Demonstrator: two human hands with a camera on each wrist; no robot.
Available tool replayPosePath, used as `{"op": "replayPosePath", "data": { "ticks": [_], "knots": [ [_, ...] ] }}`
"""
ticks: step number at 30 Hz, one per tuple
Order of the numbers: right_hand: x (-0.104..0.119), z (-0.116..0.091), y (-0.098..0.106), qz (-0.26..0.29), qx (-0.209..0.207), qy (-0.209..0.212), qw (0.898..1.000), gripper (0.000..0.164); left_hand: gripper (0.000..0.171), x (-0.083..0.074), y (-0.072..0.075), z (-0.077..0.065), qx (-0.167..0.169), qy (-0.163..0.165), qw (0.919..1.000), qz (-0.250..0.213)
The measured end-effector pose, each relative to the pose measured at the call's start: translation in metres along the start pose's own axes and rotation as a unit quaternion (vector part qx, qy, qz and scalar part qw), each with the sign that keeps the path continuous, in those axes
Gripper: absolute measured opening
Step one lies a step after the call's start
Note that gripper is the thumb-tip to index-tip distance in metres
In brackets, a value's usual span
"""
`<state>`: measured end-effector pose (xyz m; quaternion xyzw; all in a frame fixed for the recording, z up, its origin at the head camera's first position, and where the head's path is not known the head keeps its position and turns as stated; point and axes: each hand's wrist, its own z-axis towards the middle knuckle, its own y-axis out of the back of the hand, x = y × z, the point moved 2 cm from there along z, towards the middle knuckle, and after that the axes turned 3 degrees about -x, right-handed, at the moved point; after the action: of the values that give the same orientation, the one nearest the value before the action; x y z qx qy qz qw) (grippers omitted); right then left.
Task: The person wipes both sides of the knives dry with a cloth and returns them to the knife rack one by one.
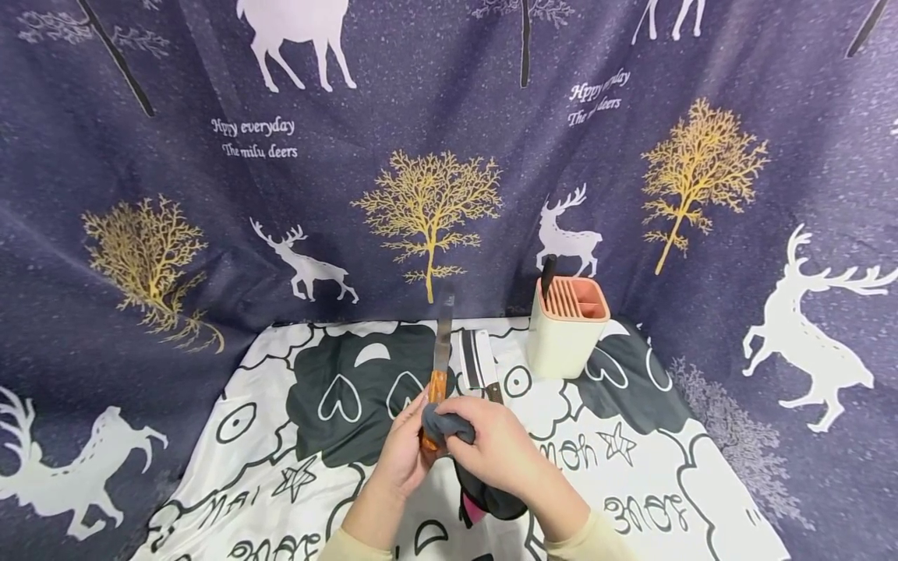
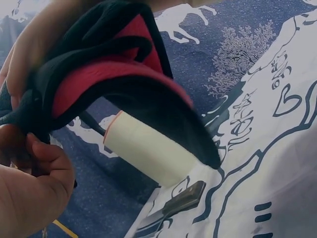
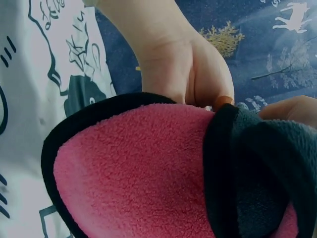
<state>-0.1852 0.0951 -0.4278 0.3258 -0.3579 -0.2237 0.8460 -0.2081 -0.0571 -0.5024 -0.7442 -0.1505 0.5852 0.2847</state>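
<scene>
In the head view a long knife (image 1: 443, 343) with a mottled orange handle (image 1: 438, 386) points away from me, blade up toward the backdrop. My left hand (image 1: 403, 456) holds it low on the handle. A cloth (image 1: 447, 425), dark grey on one side and pink on the other, is wrapped over the lower handle. My right hand (image 1: 494, 444) grips that cloth against the handle. Loose folds of the cloth (image 3: 133, 168) hang below, large and pink in the right wrist view. In the left wrist view the cloth (image 2: 124, 82) hides most of the right hand.
Just right of the knife, a cleaver (image 1: 479, 360) with a dark handle lies on the patterned cloth cover (image 1: 295, 499). Behind it stands a cream knife holder (image 1: 557, 343) with an orange slotted top, one black handle (image 1: 548, 274) sticking out. A purple deer-print curtain (image 1: 449, 93) hangs behind.
</scene>
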Motion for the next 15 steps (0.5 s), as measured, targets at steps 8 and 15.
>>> {"op": "replayPosePath", "data": {
  "ticks": [8,15],
  "knots": [
    [0.004,-0.009,-0.002,-0.014,0.018,0.049,0.999,0.035,0.06,-0.001,0.005,0.002,0.015,-0.013,0.9996,0.02],
    [0.001,-0.014,-0.001,-0.01,0.045,0.073,0.996,0.038,0.062,0.001,0.01,0.004,0.008,-0.018,0.9989,0.043]
  ]
}}
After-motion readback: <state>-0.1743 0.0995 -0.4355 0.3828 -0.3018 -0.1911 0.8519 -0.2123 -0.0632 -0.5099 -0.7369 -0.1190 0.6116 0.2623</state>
